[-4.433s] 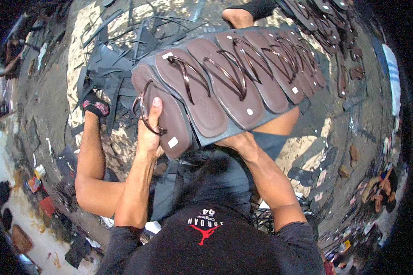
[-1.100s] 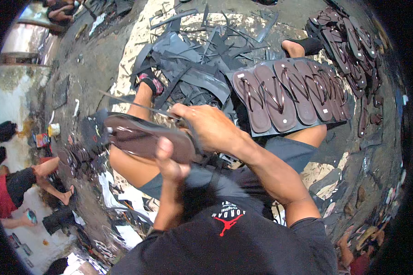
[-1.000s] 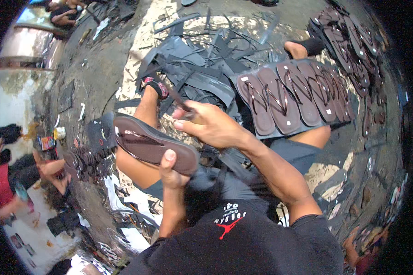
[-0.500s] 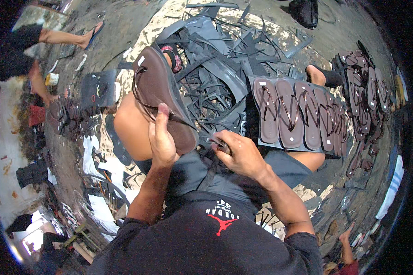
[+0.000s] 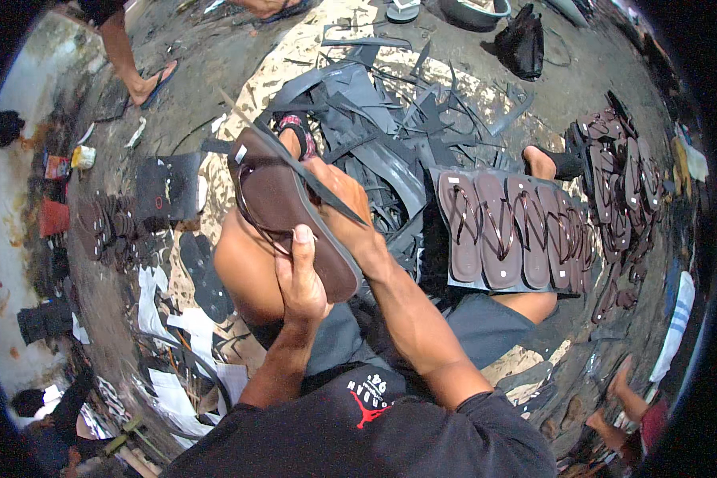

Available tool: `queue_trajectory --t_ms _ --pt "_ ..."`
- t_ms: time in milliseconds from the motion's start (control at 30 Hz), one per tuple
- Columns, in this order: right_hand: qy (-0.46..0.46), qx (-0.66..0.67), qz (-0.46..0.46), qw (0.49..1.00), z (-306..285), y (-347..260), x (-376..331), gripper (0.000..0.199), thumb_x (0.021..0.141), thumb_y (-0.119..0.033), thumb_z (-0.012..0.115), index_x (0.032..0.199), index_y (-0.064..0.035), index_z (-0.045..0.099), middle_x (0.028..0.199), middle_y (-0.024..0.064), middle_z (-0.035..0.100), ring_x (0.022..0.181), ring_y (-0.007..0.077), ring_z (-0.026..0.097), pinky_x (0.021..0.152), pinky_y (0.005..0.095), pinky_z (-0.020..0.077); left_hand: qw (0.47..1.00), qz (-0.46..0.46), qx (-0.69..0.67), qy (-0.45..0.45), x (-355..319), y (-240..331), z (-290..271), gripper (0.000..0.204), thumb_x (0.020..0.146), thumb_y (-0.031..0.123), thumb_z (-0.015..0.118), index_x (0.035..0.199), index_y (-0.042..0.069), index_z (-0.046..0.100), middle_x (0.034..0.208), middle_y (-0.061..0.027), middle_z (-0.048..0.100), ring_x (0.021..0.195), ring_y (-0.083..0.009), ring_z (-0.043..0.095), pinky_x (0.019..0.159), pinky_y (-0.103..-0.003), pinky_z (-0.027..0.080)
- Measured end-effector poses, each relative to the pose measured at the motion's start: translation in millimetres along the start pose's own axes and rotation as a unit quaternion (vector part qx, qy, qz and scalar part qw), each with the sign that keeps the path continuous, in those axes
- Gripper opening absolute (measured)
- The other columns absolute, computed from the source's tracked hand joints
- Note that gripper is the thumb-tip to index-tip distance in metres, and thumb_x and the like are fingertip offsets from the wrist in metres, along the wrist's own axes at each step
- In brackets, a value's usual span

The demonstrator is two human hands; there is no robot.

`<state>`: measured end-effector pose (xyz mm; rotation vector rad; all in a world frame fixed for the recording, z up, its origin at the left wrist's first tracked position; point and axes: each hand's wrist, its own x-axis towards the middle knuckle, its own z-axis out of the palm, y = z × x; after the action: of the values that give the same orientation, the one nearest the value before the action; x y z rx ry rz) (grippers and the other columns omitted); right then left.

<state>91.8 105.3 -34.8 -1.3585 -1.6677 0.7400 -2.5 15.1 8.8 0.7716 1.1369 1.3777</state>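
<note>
My left hand [image 5: 301, 287] grips a brown flip-flop [image 5: 283, 205] by its heel half, thumb over the footbed by the thin, shiny strap. The sole stands tilted above my left knee, its toe end pointing away and left. A narrow dark rubber strip [image 5: 332, 197] hangs along its right edge, partly separated from it. My right hand [image 5: 341, 191] is closed at that edge, beyond the strip. Its fingertips and whatever they hold are hidden behind the sole and strip.
A row of brown flip-flops [image 5: 502, 231] lies on a dark sheet by my right leg, with more flip-flops [image 5: 613, 159] piled farther right. Dark rubber offcuts [image 5: 382, 151] heap up ahead. Another person's foot [image 5: 147, 86] stands at the far left; a black bag [image 5: 520, 44] lies at the back.
My right hand has moved from near my lap up and left to the flip-flop's right edge. A rubber strip now stands away from that edge. The person at the far left has shifted.
</note>
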Motion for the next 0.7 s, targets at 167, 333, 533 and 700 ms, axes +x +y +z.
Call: queue_trajectory --t_ms 167,333,533,700 --pt "-0.094 0.188 0.098 0.973 -44.8 -11.2 65.1 0.036 0.097 -0.029 0.066 0.117 0.0008 0.063 0.09 0.0092 0.069 0.073 0.0193 0.066 0.064 0.0356 0.0524 0.993 0.039 0.095 -0.057 -17.6 -23.7 -33.1 0.058 0.099 0.02 0.059 0.148 -0.001 0.036 0.135 -0.0088 0.052 0.122 -0.0189 0.05 0.108 -0.037 0.038" --pt "-0.043 0.242 0.104 0.964 -65.7 -31.8 -16.0 0.042 0.095 -0.038 0.07 0.11 0.0008 0.063 0.079 0.0122 0.069 0.07 0.0147 0.063 0.067 0.035 0.0511 0.992 -0.026 0.047 -0.118 -4.3 -33.4 -97.7 0.055 0.1 0.025 0.061 0.144 0.001 0.038 0.126 -0.0078 0.057 0.104 -0.0187 0.06 0.096 -0.035 0.048" --pt "-0.133 0.204 0.105 0.964 -94.4 -79.0 -82.4 0.043 0.095 -0.032 0.072 0.12 0.0006 0.058 0.095 0.0216 0.07 0.083 0.0315 0.071 0.074 0.0414 0.0536 0.975 -0.027 0.182 -0.128 8.5 84.2 -17.4 0.051 0.104 0.041 0.054 0.135 0.0 0.051 0.116 -0.0092 0.064 0.105 -0.0177 0.063 0.093 -0.032 0.05" --pt "-0.075 0.079 0.028 0.994 -72.4 -41.6 -169.9 0.031 0.09 -0.014 0.075 0.116 -0.0005 0.063 0.097 0.0164 0.069 0.083 0.03 0.07 0.07 0.0372 0.0552 0.986 -0.123 0.105 -0.033 -7.6 77.7 -31.4 0.039 0.103 0.04 0.059 0.119 0.005 0.056 0.098 -0.0013 0.062 0.085 -0.0088 0.061 0.076 -0.026 0.052"
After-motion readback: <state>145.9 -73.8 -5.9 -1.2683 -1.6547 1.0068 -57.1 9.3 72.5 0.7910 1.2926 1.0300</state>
